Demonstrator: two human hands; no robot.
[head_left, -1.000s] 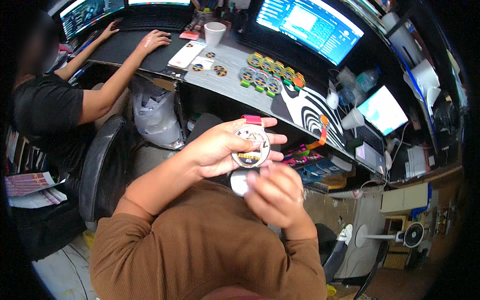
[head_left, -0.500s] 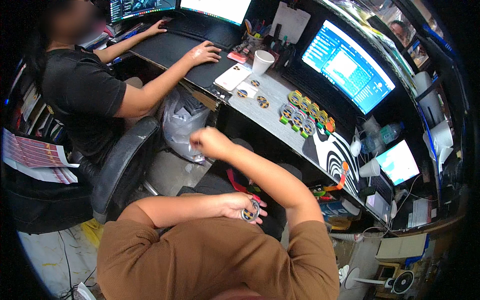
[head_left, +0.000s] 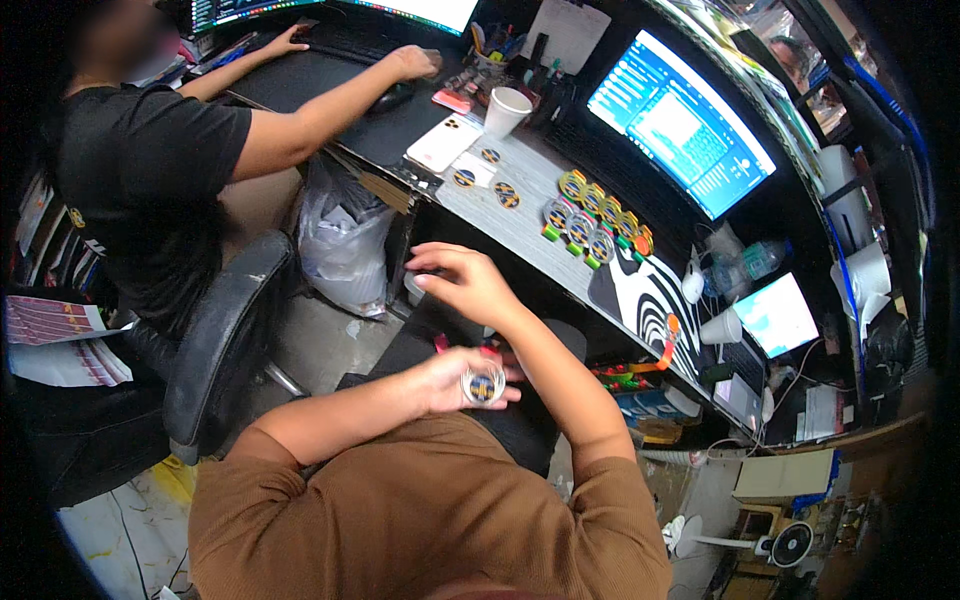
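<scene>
In my left hand [head_left: 448, 380] lies a silver-rimmed round medal [head_left: 483, 385], its dark blue and yellow face turned up. The fingers are under and around it, and a red ribbon shows beside the hand. My right hand [head_left: 470, 282] hovers beyond it, over the gap before the desk, fingers and thumb apart with nothing visible between them. On the grey desk [head_left: 530, 222], gold medals [head_left: 598, 203] and silver medals [head_left: 578, 232] with coloured ribbons stand in overlapping rows. Round dark stickers [head_left: 507, 194] lie to their left, near a white phone [head_left: 444, 143].
A co-worker in black [head_left: 150, 150] sits at left on a black chair [head_left: 228, 345]. A plastic bag [head_left: 345, 245] stands under the desk. A paper cup [head_left: 507, 110], a monitor [head_left: 685, 125], a zebra-patterned mat [head_left: 650, 300] and another medal [head_left: 673, 325] with an orange ribbon occupy the desk.
My right hand has shifted right and its curled fingers have spread. The medal in my left hand has risen and tilted face up. The co-worker's nearer hand has moved farther back over the desk.
</scene>
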